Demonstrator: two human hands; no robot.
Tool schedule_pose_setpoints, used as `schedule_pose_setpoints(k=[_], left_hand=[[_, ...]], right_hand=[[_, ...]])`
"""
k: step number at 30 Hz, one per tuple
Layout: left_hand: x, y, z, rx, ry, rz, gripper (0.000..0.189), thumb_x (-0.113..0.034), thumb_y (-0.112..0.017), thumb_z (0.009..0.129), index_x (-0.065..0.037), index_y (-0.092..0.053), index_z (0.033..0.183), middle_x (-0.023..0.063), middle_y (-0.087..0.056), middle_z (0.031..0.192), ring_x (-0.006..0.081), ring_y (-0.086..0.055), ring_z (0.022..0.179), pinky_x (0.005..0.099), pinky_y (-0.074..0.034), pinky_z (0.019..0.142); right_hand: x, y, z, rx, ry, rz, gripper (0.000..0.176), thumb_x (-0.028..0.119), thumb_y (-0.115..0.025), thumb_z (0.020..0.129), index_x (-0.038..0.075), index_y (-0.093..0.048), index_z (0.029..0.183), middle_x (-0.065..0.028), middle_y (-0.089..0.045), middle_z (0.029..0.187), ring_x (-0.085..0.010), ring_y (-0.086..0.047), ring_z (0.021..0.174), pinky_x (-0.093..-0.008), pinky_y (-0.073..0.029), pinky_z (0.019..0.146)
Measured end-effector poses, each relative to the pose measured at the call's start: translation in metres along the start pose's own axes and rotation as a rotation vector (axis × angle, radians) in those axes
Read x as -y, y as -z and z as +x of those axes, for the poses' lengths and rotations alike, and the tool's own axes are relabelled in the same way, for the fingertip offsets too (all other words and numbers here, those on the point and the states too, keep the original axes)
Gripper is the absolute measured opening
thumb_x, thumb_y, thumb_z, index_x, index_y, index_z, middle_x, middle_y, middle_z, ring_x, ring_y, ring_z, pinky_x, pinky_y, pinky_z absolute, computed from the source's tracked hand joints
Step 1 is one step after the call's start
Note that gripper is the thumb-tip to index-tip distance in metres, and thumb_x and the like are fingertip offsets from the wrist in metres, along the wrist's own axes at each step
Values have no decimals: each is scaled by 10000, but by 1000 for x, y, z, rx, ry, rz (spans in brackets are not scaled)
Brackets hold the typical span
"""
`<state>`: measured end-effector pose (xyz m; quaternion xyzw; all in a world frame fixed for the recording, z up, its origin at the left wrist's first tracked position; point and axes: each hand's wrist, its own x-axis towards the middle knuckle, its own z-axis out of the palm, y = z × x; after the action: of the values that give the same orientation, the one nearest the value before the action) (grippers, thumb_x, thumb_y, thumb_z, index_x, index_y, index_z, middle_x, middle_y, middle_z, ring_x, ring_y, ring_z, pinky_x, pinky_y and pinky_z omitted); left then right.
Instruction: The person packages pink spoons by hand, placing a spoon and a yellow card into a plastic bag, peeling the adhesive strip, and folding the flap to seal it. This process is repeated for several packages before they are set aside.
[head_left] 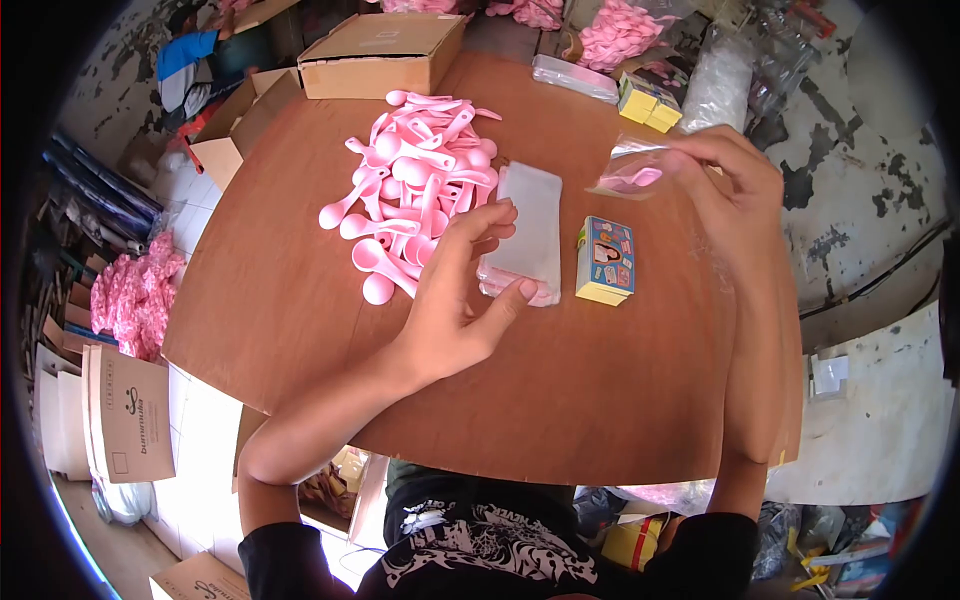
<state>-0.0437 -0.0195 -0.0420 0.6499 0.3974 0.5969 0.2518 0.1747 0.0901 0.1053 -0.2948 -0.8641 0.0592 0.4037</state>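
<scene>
My right hand (715,185) pinches the edge of a clear plastic bag (622,165) with a pink spoon (640,178) inside, raised above the right part of the table. My left hand (470,290) has its thumb and fingers apart, over the near end of a stack of clear bags (535,220). Nothing shows between its fingers. Left of the stack lies a heap of pink spoons (425,165). Between the stack and my right forearm sits a small block of printed cards (606,258), blue on top with yellow sides.
The brown table (600,390) has a cardboard box (382,60) on its far edge. Yellow blocks (649,102) and a clear packet (575,78) lie at the far right. A person (188,60) is at the far left. Cartons (130,415) stand left of the table.
</scene>
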Motion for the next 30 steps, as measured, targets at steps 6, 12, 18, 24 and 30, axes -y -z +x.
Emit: schedule_pose_setpoints(k=[6, 12, 18, 24, 30], left_hand=[[4, -1, 2, -4, -73, 26, 619, -65, -695, 859, -11, -366, 1381, 155, -457, 1337, 271, -480, 1247, 428, -398, 1051], [-11, -1, 2, 386, 305, -693, 399, -143, -637, 945, 10, -509, 1290, 106, -642, 1129, 164, -610, 1042, 325, -496, 901], [-2, -17, -7, 329, 481, -411, 276, -104, -580, 976, 32, -592, 1216, 66, -715, 922, 56, -626, 783, 240, -515, 663], [-6, -20, -10, 352, 368, -114, 270, -33, -639, 883, 48, -594, 1136, 153, -669, 732, 103, -616, 593, 303, -470, 544], [-2, -21, -12, 448, 83, 86, 198, 39, -596, 802, 49, -570, 997, 191, -580, 646, 355, -585, 536, 409, -471, 537]], right_hand=[[32, 6, -26, 56, -230, 626, 138, 43, -708, 865, -20, -678, 985, -43, -673, 892, -88, -617, 805, -218, -481, 704], [23, -49, -70, 332, -712, 1015, 141, 78, -699, 881, -23, -656, 968, -44, -666, 880, -83, -629, 786, -225, -502, 665], [18, -75, -90, 37, -301, 308, 113, 82, -710, 845, 29, -660, 932, -59, -648, 877, -148, -620, 772, -321, -505, 647], [23, -76, -102, 133, 275, -190, 169, 104, -760, 706, 64, -649, 827, -31, -562, 812, -185, -575, 759, -327, -468, 598], [20, -82, -111, 180, 385, -341, 183, 100, -651, 549, 34, -601, 713, -39, -535, 776, -177, -557, 722, -315, -471, 564]])
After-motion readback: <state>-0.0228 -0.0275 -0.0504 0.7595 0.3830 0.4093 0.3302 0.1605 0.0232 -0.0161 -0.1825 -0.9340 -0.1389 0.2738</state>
